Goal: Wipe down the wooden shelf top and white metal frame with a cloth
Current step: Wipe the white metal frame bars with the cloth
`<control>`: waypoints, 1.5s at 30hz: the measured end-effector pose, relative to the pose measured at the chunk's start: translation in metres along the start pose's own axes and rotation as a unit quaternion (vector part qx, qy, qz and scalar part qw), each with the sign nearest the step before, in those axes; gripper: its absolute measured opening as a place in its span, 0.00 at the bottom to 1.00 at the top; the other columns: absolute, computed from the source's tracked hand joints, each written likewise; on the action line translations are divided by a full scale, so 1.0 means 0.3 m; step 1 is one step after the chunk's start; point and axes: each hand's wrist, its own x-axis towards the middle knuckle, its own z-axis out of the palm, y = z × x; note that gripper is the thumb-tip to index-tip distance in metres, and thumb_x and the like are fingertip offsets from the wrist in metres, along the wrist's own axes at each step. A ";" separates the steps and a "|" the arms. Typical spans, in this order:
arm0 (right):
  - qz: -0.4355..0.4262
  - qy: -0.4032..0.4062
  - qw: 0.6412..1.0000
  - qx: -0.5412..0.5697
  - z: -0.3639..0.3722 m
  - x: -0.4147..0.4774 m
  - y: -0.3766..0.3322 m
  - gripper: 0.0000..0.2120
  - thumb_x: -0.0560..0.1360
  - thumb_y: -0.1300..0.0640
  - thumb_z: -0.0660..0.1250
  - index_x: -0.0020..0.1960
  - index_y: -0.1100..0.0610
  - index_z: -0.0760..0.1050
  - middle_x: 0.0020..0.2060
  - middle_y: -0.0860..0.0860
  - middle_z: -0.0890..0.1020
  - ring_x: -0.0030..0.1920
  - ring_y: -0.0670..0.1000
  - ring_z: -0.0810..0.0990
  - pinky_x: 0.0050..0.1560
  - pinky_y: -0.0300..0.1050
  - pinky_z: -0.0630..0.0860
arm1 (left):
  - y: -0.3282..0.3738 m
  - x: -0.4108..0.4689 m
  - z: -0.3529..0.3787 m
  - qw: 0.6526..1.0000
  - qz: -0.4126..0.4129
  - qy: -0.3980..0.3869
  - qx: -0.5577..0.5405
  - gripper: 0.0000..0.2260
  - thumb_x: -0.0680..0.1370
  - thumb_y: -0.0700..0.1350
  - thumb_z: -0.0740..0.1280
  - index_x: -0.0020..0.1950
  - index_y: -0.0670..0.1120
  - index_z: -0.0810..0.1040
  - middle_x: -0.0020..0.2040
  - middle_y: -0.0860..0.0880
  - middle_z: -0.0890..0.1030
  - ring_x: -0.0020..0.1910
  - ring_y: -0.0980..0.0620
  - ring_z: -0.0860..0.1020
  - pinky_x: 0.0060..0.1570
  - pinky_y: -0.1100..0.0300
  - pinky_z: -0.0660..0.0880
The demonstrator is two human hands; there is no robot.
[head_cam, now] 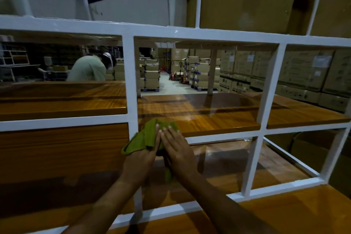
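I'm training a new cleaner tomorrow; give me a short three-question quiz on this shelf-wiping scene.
1. The cloth is: A green, B white, C blue?
2. True or false: only one hand touches the cloth.
3. Fill in: the frame post left of the cloth is painted ____.
Key: 1 A. 2 False: left hand and right hand both lie flat on it. 3 white.

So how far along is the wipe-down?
Early, I think. Left hand and right hand press the green cloth on the front edge of the middle shelf, beside a white upright. That board looks glossy, possibly wiped. The side boards and frame bars likely remain.
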 end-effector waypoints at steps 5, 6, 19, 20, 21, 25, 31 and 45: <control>-0.037 0.001 0.999 0.004 -0.042 -0.014 0.086 0.20 0.74 0.63 0.73 0.65 0.66 0.77 0.66 0.60 0.77 0.70 0.58 0.72 0.71 0.57 0.68 | 0.046 0.003 0.068 0.999 0.015 0.036 -0.013 0.22 0.80 0.35 0.50 0.72 0.40 0.71 0.64 0.35 0.78 0.55 0.35 0.79 0.56 0.44 0.77; -0.034 0.000 0.999 0.007 -0.057 -0.026 0.115 0.20 0.74 0.63 0.73 0.64 0.66 0.77 0.66 0.60 0.77 0.70 0.58 0.72 0.70 0.57 0.69 | 0.070 0.016 0.083 0.999 0.019 0.044 -0.026 0.21 0.82 0.37 0.49 0.71 0.42 0.73 0.64 0.36 0.78 0.58 0.36 0.77 0.60 0.46 0.74; 0.011 0.007 1.000 -0.018 -0.370 -0.197 0.585 0.21 0.69 0.64 0.78 0.61 0.62 0.81 0.65 0.57 0.79 0.69 0.57 0.74 0.71 0.54 0.69 | 0.547 0.294 0.259 0.996 0.037 -0.037 -0.069 0.18 0.75 0.43 0.68 0.66 0.43 0.79 0.54 0.40 0.84 0.48 0.40 0.80 0.51 0.49 0.76; 0.004 0.008 1.000 -0.014 -0.381 -0.216 0.622 0.21 0.70 0.65 0.78 0.62 0.63 0.80 0.66 0.58 0.78 0.70 0.57 0.72 0.72 0.54 0.68 | 0.585 0.317 0.258 0.996 0.035 -0.019 -0.076 0.16 0.77 0.44 0.66 0.64 0.43 0.80 0.54 0.40 0.83 0.49 0.39 0.80 0.51 0.49 0.75; -0.001 0.008 1.000 -0.011 -0.394 -0.235 0.656 0.21 0.71 0.65 0.77 0.63 0.63 0.79 0.67 0.58 0.77 0.72 0.57 0.71 0.73 0.54 0.67 | 0.623 0.339 0.254 0.996 0.035 0.008 -0.084 0.17 0.77 0.43 0.66 0.65 0.42 0.80 0.55 0.40 0.83 0.51 0.40 0.78 0.54 0.49 0.74; 0.010 -0.009 1.000 -0.011 -0.464 -0.287 0.768 0.16 0.80 0.64 0.64 0.67 0.63 0.76 0.70 0.58 0.74 0.76 0.53 0.65 0.75 0.53 0.63 | 0.773 0.411 0.262 0.996 0.030 0.011 -0.079 0.22 0.77 0.45 0.69 0.71 0.45 0.73 0.62 0.41 0.81 0.57 0.41 0.76 0.60 0.50 0.70; 0.011 0.024 0.997 -0.070 -0.563 -0.302 0.831 0.15 0.79 0.60 0.63 0.65 0.58 0.77 0.67 0.52 0.77 0.71 0.52 0.68 0.67 0.51 0.61 | 0.936 0.529 0.162 0.954 -0.066 -0.276 -0.101 0.59 0.64 0.66 0.14 0.60 0.45 0.80 0.55 0.42 0.82 0.54 0.43 0.79 0.49 0.52 0.71; 0.558 0.083 0.822 0.072 -0.696 -0.255 0.746 0.05 0.78 0.55 0.68 0.47 0.52 0.71 0.36 0.48 0.78 0.40 0.52 0.80 0.35 0.43 0.69 | 0.970 0.601 0.239 0.993 -0.107 -0.036 -0.032 0.19 0.68 0.44 0.78 0.59 0.48 0.82 0.58 0.39 0.79 0.52 0.40 0.75 0.40 0.47 0.76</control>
